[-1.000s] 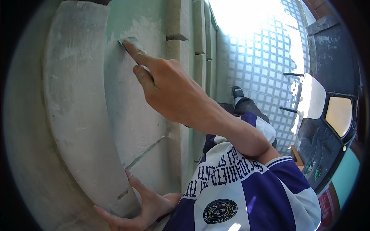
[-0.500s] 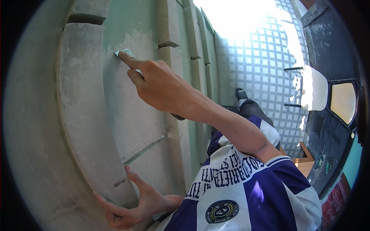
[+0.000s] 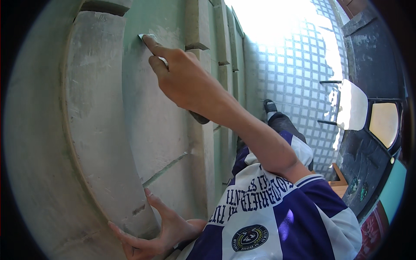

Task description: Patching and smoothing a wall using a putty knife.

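Note:
My right hand (image 3: pixel 182 76) is closed around a putty knife. The tip of its blade (image 3: pixel 141 37) shows beyond my outstretched index finger, and the dark handle end (image 3: pixel 199 117) pokes out below my palm. The blade lies against a recessed green panel (image 3: pixel 149 17) smeared with whitish filler. Lower down, my left hand (image 3: pixel 167 227) rests at the lower end of a raised grey strip (image 3: pixel 97 95), thumb and fingers spread to either side of it. A greenish groove (image 3: pixel 167 168) crosses the recess above the left thumb.
More raised strips (image 3: pixel 201 86) run alongside to the right. Beyond them lies a sunlit tiled floor (image 3: pixel 294 82), with my shoe (image 3: pixel 270 105) on it. At the far right stand a white chair seat (image 3: pixel 353 104) and a dark surface (image 3: pixel 368 147). A wooden frame (image 3: pixel 340 177) is nearby.
My right hand and the putty knife have slid farther up the recessed panel. My left hand has stayed at the strip, shifted only slightly in the picture.

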A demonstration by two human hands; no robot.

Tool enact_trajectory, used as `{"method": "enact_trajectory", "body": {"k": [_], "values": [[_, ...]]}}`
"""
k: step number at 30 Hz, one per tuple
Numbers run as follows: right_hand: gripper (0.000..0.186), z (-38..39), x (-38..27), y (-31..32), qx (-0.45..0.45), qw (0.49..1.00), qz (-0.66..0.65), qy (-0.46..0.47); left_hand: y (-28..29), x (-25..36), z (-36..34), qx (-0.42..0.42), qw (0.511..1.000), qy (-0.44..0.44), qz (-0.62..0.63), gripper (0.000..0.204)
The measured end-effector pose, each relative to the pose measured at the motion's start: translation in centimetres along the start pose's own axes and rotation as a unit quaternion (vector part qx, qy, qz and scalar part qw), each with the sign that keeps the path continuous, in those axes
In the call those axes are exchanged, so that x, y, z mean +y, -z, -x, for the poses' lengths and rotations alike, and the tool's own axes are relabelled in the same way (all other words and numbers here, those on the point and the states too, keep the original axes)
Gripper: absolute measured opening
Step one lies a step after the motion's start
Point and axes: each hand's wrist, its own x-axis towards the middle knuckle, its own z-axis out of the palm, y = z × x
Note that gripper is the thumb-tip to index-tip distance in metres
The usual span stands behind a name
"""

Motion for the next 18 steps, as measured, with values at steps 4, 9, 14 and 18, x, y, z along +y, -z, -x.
{"method": "enact_trajectory", "body": {"k": [4, 9, 14, 18], "values": [[0.045, 1.1, 1.0, -1.3, 0.031, 0.998, -0.004, 0.063, -0.2, 0.9, -0.2, 0.001, 1.000, 0.012, -0.012, 0.075], [0.045, -0.4, -1.3, 0.2, 0.000, 1.000, -0.012, -0.012, -1.8, 1.0, 0.4, 0.045, 0.995, 0.077, 0.051, 0.087], [0.045, 0.3, -1.1, 0.3, -0.047, 0.997, 0.018, -0.052, -1.0, 1.4, -0.3, 0.038, 0.999, 0.021, 0.028, 0.075], [0.047, 1.0, 0.6, -0.9, 0.006, 1.000, -0.021, 0.021, -1.0, 1.3, -0.2, 0.023, 0.999, 0.026, 0.010, 0.074]]}}
